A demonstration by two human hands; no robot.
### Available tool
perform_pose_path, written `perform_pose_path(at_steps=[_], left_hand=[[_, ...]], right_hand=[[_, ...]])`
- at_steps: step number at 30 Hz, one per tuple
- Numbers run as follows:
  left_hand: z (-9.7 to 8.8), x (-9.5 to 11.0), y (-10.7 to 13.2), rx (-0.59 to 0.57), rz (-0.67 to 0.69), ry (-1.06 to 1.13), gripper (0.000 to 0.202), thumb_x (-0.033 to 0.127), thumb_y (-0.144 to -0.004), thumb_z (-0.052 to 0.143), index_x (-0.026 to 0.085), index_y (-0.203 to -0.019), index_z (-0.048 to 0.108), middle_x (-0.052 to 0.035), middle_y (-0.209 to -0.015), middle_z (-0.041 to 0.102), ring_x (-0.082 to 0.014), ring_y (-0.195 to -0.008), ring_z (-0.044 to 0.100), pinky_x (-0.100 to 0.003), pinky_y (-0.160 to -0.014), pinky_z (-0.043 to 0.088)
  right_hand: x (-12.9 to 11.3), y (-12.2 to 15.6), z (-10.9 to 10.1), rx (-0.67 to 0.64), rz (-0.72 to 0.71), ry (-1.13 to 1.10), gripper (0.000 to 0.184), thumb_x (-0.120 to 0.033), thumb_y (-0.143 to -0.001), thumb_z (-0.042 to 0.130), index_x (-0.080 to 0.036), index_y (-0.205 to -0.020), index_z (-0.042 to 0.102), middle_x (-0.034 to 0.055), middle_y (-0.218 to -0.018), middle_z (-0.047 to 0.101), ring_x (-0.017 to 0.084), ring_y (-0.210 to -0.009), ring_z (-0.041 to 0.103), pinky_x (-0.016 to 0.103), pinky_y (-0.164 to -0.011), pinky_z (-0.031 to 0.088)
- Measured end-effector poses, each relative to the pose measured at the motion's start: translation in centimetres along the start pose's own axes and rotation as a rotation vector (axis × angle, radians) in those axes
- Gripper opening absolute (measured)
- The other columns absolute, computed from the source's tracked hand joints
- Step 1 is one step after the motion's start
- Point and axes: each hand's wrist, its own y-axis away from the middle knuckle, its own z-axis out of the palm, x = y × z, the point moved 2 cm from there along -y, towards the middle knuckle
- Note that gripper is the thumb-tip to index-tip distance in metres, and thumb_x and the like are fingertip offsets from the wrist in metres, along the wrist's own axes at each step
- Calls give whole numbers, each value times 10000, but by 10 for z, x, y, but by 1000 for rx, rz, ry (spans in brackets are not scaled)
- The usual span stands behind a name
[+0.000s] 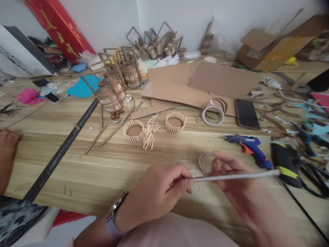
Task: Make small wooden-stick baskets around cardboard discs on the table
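My left hand (164, 192), with a watch on the wrist, pinches one end of a thin pale strip (246, 176) between thumb and fingers. The strip runs out to the right, across the front of my right hand (233, 181). That hand is smeared by motion with its fingers curled, and its grip is unclear. Against its fingertips shows a thin pale ring (203, 164), partly hidden. Beyond my hands stand two round cardboard bases edged with upright sticks, a left one (125, 132) and a right one (175, 129). Loose short sticks (149, 135) lie between them.
A blue glue gun (253, 147), a phone (247, 114) and a black-yellow tool (285, 164) lie at right. A tape roll (213, 115) is near cardboard sheets (174, 89). Small stick-sided baskets (109, 97) stand at back left. Another person's hand (9, 140) rests at far left.
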Motion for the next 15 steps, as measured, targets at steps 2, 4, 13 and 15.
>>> perform_pose_path(at_steps=[2, 4, 13, 15], left_hand=[[5, -1, -1, 13, -18, -7, 167, 191, -953, 543, 201, -816, 639, 50, -722, 691, -84, -617, 577, -190, -580, 360], [10, -2, -3, 27, -22, -44, 170, 226, -954, 551, 194, -800, 616, 41, -696, 673, -96, -611, 576, -204, -565, 349], [12, -9, -5, 18, -41, -118, 194, 274, -965, 559, 190, -794, 599, 25, -694, 683, -116, -623, 613, -210, -553, 350], [13, -9, -4, 12, -63, -131, 178, 232, -951, 572, 190, -778, 584, 32, -673, 676, -113, -600, 605, -208, -545, 345]], right_hand=[[6, 3, 16, -126, 11, 75, 384, -471, -665, 844, -293, -994, 756, 18, -768, 648, 141, -618, 569, 246, -535, 478], [7, 5, 32, -170, -17, 96, 205, -418, -710, 829, -269, -823, 746, -2, -697, 625, 131, -618, 570, 228, -545, 478], [-1, 4, 49, -124, -171, 200, 276, -471, -816, 728, -225, -703, 673, -14, -621, 590, 115, -531, 541, 216, -475, 456], [-1, 6, 50, -134, -167, 207, 278, -477, -832, 708, -230, -714, 662, -12, -627, 599, 121, -538, 553, 222, -482, 461]])
